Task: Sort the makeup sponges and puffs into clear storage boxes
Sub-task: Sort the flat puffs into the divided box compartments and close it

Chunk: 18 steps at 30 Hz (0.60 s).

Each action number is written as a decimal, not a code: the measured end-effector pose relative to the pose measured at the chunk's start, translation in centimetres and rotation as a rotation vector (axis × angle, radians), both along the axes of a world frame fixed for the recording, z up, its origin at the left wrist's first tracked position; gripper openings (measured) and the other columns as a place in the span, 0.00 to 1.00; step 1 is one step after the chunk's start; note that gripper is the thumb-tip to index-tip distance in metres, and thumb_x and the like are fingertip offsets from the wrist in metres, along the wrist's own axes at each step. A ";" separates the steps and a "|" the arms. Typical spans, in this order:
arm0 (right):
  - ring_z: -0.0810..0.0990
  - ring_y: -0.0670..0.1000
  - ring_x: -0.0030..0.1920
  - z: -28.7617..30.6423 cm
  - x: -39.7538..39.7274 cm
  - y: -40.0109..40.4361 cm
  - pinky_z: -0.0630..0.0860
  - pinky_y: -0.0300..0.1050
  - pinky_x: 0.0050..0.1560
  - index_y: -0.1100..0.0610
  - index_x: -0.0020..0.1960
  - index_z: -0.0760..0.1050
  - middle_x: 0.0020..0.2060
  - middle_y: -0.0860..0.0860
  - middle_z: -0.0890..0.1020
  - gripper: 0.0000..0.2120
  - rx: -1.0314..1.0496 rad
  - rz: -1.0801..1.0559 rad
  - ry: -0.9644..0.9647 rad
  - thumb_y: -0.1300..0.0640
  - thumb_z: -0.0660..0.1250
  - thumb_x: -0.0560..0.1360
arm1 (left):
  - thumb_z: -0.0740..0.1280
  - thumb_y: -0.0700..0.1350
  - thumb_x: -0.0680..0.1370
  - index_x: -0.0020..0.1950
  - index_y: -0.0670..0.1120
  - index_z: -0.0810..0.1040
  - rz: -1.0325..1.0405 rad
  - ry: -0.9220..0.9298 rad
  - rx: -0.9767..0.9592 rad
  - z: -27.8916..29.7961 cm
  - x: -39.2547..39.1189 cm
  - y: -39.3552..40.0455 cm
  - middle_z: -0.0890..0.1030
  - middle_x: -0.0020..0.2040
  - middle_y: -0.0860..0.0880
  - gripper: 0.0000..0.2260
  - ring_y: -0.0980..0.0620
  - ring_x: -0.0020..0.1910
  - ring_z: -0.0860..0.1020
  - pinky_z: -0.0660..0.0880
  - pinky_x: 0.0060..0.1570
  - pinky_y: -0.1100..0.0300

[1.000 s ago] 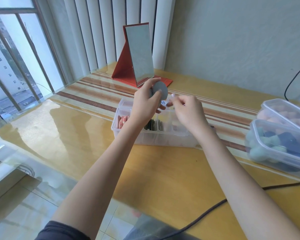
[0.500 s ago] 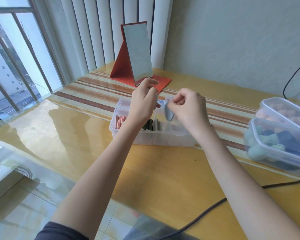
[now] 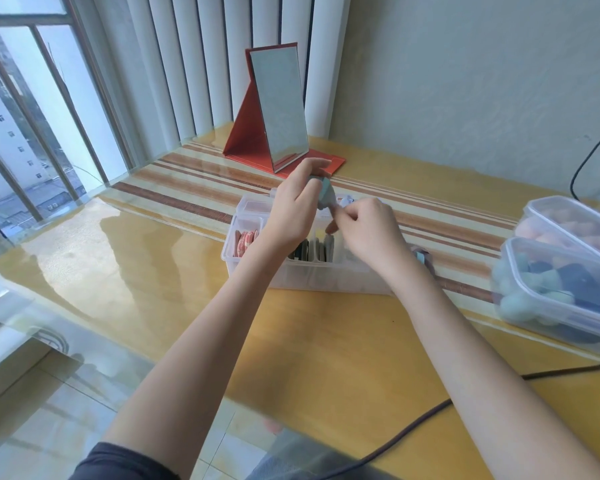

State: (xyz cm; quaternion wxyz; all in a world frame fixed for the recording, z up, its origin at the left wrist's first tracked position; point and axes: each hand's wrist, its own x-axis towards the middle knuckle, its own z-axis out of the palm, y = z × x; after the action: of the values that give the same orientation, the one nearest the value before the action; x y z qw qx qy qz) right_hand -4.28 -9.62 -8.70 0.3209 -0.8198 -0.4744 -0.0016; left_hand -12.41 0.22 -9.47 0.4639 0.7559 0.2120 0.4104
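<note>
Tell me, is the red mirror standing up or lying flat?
Standing up. The mirror leans back on its red stand, behind the hands, with its glass facing the person.

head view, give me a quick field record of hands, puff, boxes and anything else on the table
left hand: grips grey-blue puff above divided box
right hand: fingers curled, pinching at the puff's lower edge
divided box: clear, pink puffs left, dark and pale puffs upright in middle
sponge boxes: two clear boxes at right, teal and pink sponges
mirror: red folding stand, behind box
cable: on table, near edge
</note>
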 end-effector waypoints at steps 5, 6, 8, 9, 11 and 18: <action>0.78 0.49 0.36 0.5 0.4 0.5 0.70 0.40 0.35 0.55 0.50 0.75 0.36 0.50 0.81 0.15 0.196 -0.015 0.355 0.46 0.55 0.81 | 0.54 0.42 0.74 0.58 0.44 0.76 -0.048 0.038 0.022 0.0 0.1 0.0 0.78 0.48 0.51 0.17 0.58 0.41 0.74 0.68 0.36 0.65; 0.80 0.48 0.37 0.4 0.3 0.7 0.70 0.41 0.35 0.53 0.53 0.74 0.39 0.50 0.83 0.15 0.195 -0.012 0.421 0.44 0.56 0.80 | 0.54 0.42 0.73 0.56 0.44 0.77 -0.067 0.062 0.035 0.0 0.1 0.0 0.79 0.48 0.51 0.17 0.58 0.41 0.74 0.68 0.35 0.65; 0.80 0.45 0.33 0.3 0.3 0.9 0.70 0.37 0.33 0.52 0.54 0.72 0.40 0.51 0.84 0.10 0.185 -0.009 0.518 0.47 0.62 0.79 | 0.53 0.44 0.72 0.54 0.43 0.79 -0.097 0.071 0.028 0.0 0.0 -0.1 0.80 0.48 0.49 0.19 0.57 0.42 0.74 0.68 0.35 0.66; 0.79 0.43 0.32 0.2 0.2 0.9 0.70 0.37 0.33 0.52 0.54 0.72 0.39 0.50 0.83 0.08 0.196 -0.009 0.560 0.51 0.65 0.78 | 0.53 0.45 0.74 0.55 0.43 0.80 -0.094 0.065 0.023 0.0 -0.1 -0.1 0.80 0.48 0.48 0.19 0.57 0.43 0.75 0.68 0.35 0.66; 0.77 0.43 0.31 0.2 0.4 0.9 0.71 0.40 0.36 0.50 0.51 0.74 0.35 0.47 0.82 0.04 0.269 -0.023 0.609 0.54 0.67 0.76 | 0.52 0.46 0.79 0.56 0.43 0.79 -0.059 0.052 0.012 0.1 -0.1 -0.2 0.79 0.48 0.49 0.17 0.57 0.42 0.74 0.68 0.35 0.66; 0.69 0.45 0.28 1.2 0.9 -0.5 0.62 0.33 0.25 0.53 0.43 0.77 0.28 0.46 0.73 0.03 0.333 -0.126 0.280 0.59 0.65 0.72 | 0.64 0.39 0.74 0.38 0.36 0.80 0.035 0.328 0.281 0.2 -0.2 0.3 0.77 0.46 0.42 0.09 0.48 0.45 0.74 0.69 0.44 0.58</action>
State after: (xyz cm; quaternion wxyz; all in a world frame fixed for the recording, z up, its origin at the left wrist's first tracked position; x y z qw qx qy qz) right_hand -3.33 -10.17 -7.46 0.5137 -0.7757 -0.3665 0.0139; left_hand -12.64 0.53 -9.27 0.3062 0.8660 0.2385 0.3152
